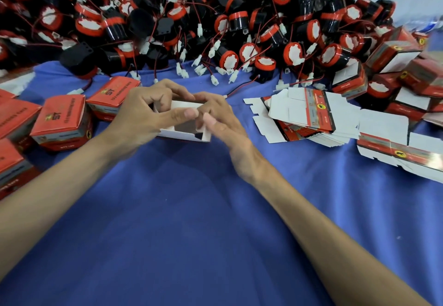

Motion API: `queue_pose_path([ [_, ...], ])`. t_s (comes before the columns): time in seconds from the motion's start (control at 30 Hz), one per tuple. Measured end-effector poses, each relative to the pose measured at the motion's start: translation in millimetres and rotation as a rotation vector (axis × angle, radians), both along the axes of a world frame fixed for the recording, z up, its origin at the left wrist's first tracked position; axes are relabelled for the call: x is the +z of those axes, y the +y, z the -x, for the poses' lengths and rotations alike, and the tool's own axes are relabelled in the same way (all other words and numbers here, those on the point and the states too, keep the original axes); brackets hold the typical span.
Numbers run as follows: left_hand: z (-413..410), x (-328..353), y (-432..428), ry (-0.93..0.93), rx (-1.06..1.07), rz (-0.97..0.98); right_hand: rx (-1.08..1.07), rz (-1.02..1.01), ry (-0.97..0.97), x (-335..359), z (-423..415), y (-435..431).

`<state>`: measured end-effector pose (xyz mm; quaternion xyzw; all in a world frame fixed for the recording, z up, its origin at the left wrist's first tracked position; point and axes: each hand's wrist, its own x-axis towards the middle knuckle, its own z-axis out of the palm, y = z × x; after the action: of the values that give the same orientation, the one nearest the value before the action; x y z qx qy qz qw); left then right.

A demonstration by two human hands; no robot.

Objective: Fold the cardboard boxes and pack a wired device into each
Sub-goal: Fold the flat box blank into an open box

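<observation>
A small cardboard box [185, 135], white inside, stands partly folded on the blue cloth at the centre. My left hand [143, 111] grips its left side, fingers curled over the far wall and thumb across the opening. My right hand [219, 118] holds the right side, thumb pressing a white flap and fingers curled over the far edge. A big heap of black and red wired devices [215, 17] with white plugs fills the back. A stack of flat unfolded boxes [309, 116] lies to the right.
Closed red boxes [62, 121] are piled at the left. More red boxes [395, 65] and flat blanks [395, 147] crowd the right edge. The blue cloth [203, 221] covers the table in front of my arms.
</observation>
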<state>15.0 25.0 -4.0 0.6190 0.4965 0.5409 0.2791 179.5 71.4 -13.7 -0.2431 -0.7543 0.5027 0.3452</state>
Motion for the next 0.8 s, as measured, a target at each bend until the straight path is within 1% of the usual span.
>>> queue_pose_path([
  [0.07, 0, -1, 0, 0.000, 0.021, -0.040, 0.011, -0.080, 0.048, -2, -10, -7],
  [0.17, -5, -4, 0, 0.051, 0.103, -0.141, -0.071, -0.250, 0.022, -2, -4, -5],
  [0.23, -9, -10, 1, 0.030, 0.132, -0.206, -0.106, -0.364, 0.065, -6, -3, -2],
  [0.3, -8, -17, 1, -0.022, 0.139, -0.236, -0.126, -0.436, 0.092, -11, -4, -2],
  [0.4, -5, -25, 4, -0.041, 0.131, -0.163, -0.137, -0.419, 0.096, -10, -1, -3],
  [0.53, -1, -29, 4, -0.181, -0.045, 0.030, -0.175, -0.269, 0.155, -10, 0, -2],
  [0.6, -1, -27, 5, -0.159, -0.064, 0.076, -0.195, -0.259, 0.152, -9, 0, -1],
  [0.67, -2, -26, 6, -0.100, -0.059, 0.113, -0.203, -0.271, 0.123, -10, 1, -1],
  [0.8, -5, -28, 5, 0.027, 0.032, 0.104, -0.253, -0.258, 0.117, -12, -2, 1],
])
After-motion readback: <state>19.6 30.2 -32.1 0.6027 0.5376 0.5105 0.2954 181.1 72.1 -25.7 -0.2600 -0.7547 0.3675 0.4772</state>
